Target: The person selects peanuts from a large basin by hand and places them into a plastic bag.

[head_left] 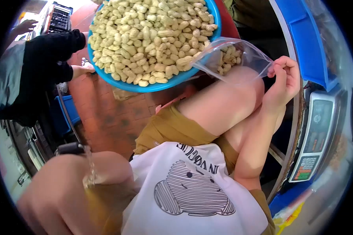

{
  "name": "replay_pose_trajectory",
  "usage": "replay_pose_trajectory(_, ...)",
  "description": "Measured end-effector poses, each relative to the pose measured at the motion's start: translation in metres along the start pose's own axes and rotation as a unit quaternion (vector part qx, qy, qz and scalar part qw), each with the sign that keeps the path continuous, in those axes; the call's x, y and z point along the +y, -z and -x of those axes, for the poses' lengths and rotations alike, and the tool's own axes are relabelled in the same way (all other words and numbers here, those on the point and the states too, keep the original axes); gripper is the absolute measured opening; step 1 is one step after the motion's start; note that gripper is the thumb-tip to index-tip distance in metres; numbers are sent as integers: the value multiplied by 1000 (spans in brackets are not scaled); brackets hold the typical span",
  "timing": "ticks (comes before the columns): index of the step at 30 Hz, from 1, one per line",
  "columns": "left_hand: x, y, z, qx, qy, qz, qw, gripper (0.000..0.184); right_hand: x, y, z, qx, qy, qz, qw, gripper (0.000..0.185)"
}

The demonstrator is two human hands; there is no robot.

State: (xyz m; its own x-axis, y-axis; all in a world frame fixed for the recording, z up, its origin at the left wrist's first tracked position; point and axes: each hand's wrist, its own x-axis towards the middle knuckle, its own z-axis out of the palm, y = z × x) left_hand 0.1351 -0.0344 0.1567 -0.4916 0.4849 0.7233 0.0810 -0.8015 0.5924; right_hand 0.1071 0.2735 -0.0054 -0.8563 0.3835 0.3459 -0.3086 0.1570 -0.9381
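My right hand (284,76) is at the upper right, its thumb and fingers pinched on the corner of a clear zip bag (249,55). The bag lies tilted across my bare knee, with several peanuts (228,58) inside. Its other end overlaps the right rim of a large blue basin (145,88), which is heaped with unshelled peanuts (145,39). No fingers of my left hand can be made out. Blurred bare skin (51,192) fills the lower left, beside a dark strap-like object (70,148) and a thin clear strip (91,168).
A digital scale (315,129) stands on the right, below a blue tray (306,43). Another person in dark clothes (43,66) is at the upper left, above a blue bin (66,113). Red brick floor (110,117) shows between. A yellow wrapper (292,219) lies lower right.
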Motion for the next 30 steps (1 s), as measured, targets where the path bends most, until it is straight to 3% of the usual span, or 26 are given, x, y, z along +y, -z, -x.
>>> replay_pose_trajectory(3, 9, 15, 20, 49, -73, -57, 994, 27, 3, -1, 2, 5, 4, 7, 1000, 6)
replay_pose_trajectory(6, 18, 30, 38, 176, -42, -159, 971, 21, 6, -1, 4, -3, 0, 5, 1000, 5)
replay_pose_trajectory(10, 6, 45, 54, 401, 61, -393, 825, 14, 11, -6, 6, -9, -20, -10, 1000, 5)
replay_pose_trajectory(13, -3, 66, 53, 475, 143, -497, 712, 6, 15, -8, 7, -12, -31, -1, 999, 6)
replay_pose_trajectory(14, -4, 79, 57, 437, 156, -569, 679, 9, 16, -9, 7, -14, -33, 4, 999, 6)
replay_pose_trajectory(16, -7, 118, 84, 463, 125, -565, 671, 16, 15, -10, 7, -15, -46, 22, 999, 8)
replay_pose_trajectory(18, -24, 128, 92, 445, 180, -735, 479, 24, 16, -10, 6, -17, -49, 35, 998, 10)
replay_pose_trajectory(19, -26, 134, 97, 374, 216, -804, 408, 33, 18, -10, 5, -19, -45, 40, 998, 10)
replay_pose_trajectory(20, -33, 140, 107, 351, 228, -818, 394, 41, 18, -9, 5, -22, -42, 45, 998, 11)
replay_pose_trajectory(26, -55, 163, 141, 368, 250, -763, 468, 55, 17, -11, 6, -13, -50, 37, 998, 11)
replay_pose_trajectory(30, -69, 163, 137, 391, 246, -699, 546, 67, 16, -12, 5, -11, -61, 39, 997, 10)
